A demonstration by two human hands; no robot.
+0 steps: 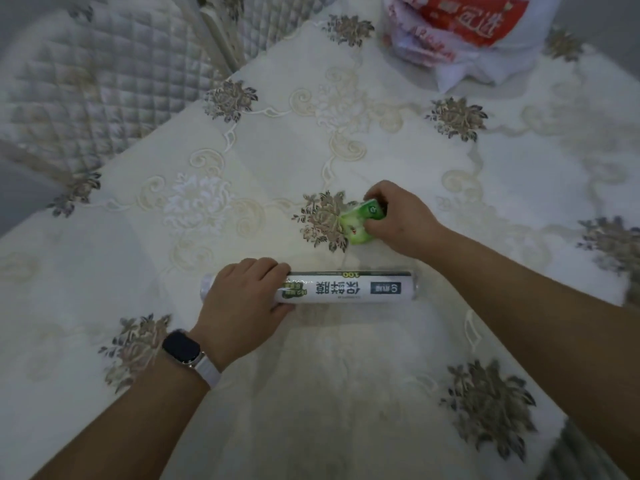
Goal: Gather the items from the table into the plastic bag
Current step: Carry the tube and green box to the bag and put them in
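Observation:
A long white roll of cling film (349, 288) with dark print lies crosswise on the table near me. My left hand (242, 299), a dark watch on its wrist, is closed around the roll's left end. Just beyond it sits a small green packet (360, 221) on a flower motif of the cloth. My right hand (398, 216) grips that packet from the right. A white plastic bag (467, 36) with red print stands at the far right of the table, well away from both hands.
The table (277, 140) wears a cream embroidered cloth with brown flower motifs. A quilted chair (86, 91) stands off the table's far left edge. The table's right edge drops off near my right forearm.

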